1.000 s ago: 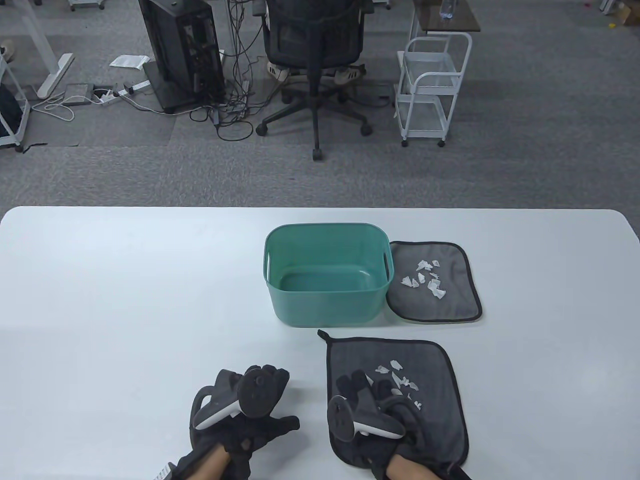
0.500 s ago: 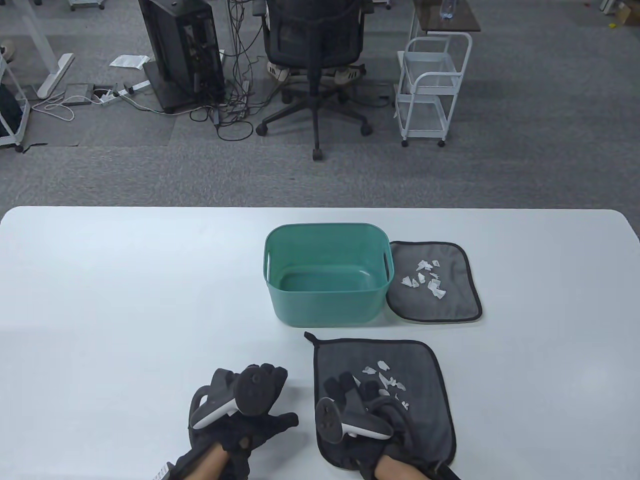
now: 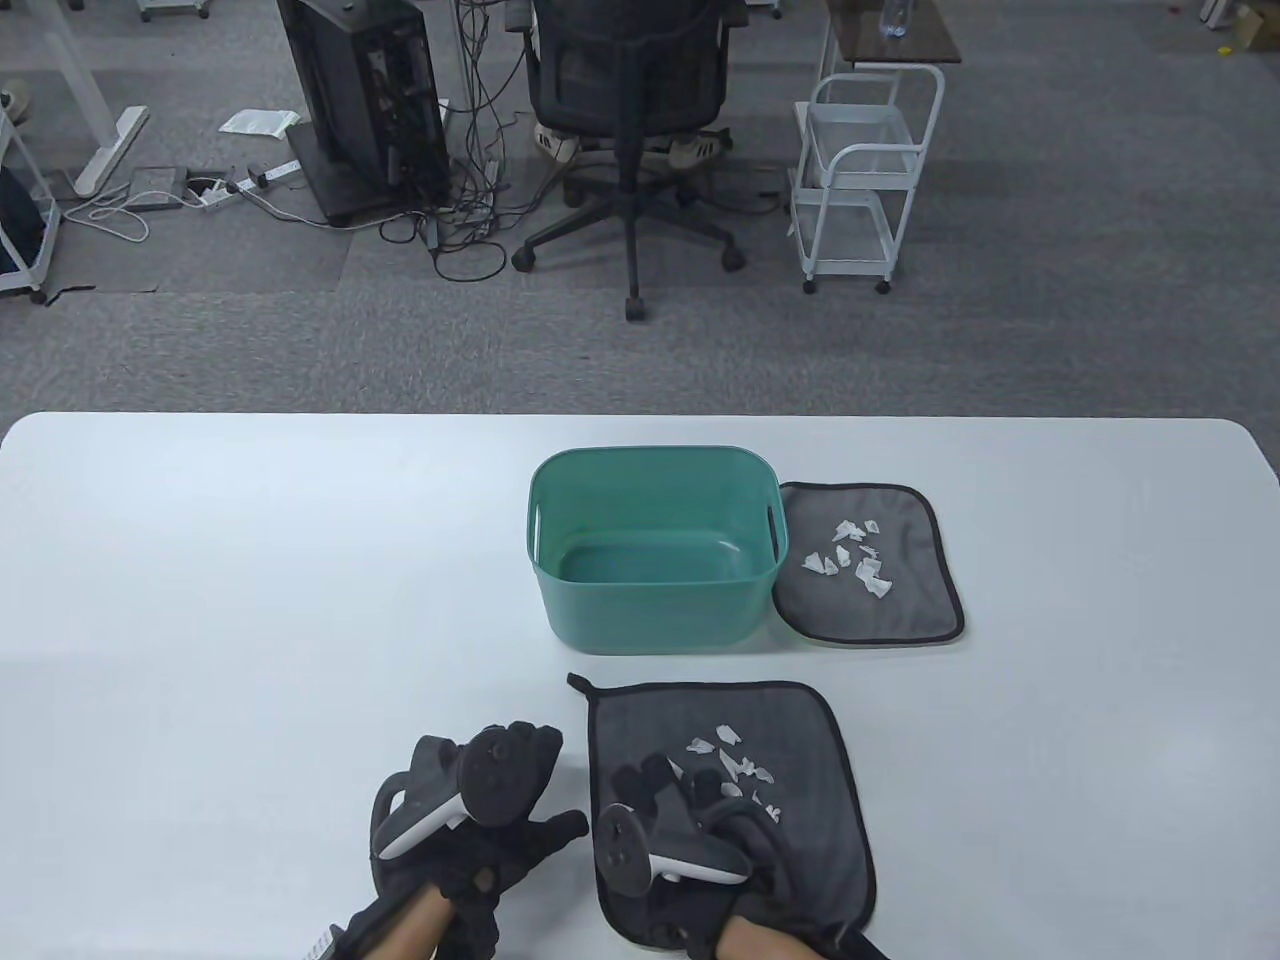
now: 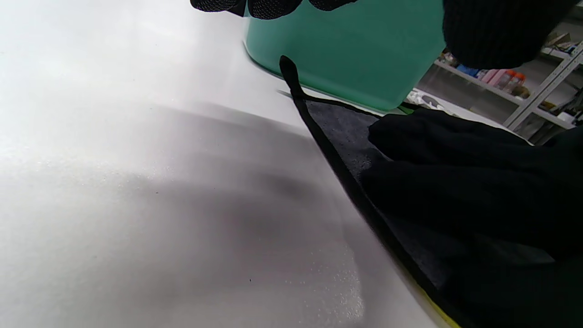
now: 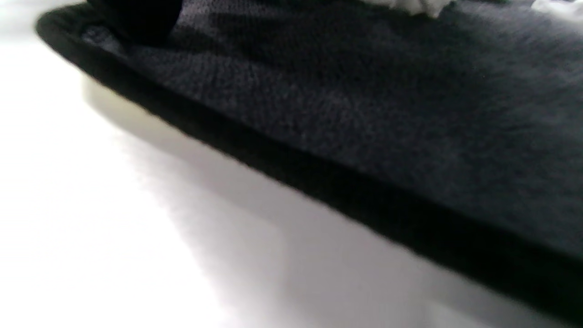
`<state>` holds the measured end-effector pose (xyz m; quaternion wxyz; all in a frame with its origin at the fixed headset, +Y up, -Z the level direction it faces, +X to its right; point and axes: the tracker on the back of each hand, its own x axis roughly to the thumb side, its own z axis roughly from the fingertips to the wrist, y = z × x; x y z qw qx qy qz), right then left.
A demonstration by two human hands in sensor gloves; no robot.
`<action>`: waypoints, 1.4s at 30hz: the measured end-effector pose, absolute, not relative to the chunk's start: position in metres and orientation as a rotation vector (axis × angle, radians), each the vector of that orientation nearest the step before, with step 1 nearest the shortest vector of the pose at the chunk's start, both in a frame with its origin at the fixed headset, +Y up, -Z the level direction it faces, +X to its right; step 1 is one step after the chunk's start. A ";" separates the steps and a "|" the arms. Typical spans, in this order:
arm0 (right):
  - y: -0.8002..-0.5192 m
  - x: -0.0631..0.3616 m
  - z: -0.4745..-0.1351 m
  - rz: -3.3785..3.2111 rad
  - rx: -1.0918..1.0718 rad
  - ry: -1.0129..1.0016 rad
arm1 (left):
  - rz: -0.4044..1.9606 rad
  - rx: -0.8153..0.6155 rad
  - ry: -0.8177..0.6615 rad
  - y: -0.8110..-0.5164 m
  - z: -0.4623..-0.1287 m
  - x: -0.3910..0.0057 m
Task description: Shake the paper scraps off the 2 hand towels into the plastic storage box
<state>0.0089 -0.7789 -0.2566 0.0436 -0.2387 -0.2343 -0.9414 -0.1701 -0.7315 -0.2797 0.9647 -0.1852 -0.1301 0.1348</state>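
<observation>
Although its fingers are partly hidden by the tracker, the right hand [image 3: 700, 830] is laid flat on the near grey black-edged towel [image 3: 800, 800] at lower centre; the left hand [image 3: 480, 810] rests spread on the white counter [image 3: 250, 600], holding nothing.

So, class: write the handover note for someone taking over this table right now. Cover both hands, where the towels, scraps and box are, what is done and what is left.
Left hand: rests on the bare table, holding nothing.
Right hand: lies on the near towel; whether it grips the cloth cannot be told.
Near towel: flat in front of the green box, paper scraps on it.
Far towel: flat on the right of the box, its own scraps on it.
Done: nothing; no scraps visible in the box.
Left: lift each towel over the box and shake its scraps in.
</observation>
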 end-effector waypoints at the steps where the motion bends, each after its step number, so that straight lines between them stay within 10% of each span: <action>1: -0.779 0.007 -0.256 -2.876 -0.733 -0.717 | 0.275 -0.374 -0.260 -0.732 -0.280 -0.170; 28: -0.779 -0.031 -0.249 -2.867 -0.788 -0.763 | 0.256 -0.368 -0.174 -0.735 -0.282 -0.175; 34: -0.728 -0.011 -0.247 -3.097 -0.931 -0.519 | 0.302 -0.351 -0.141 -0.733 -0.282 -0.182; 42: -0.680 0.090 -0.291 -3.618 -0.341 -0.135 | 0.284 -0.368 -0.032 -0.739 -0.289 -0.193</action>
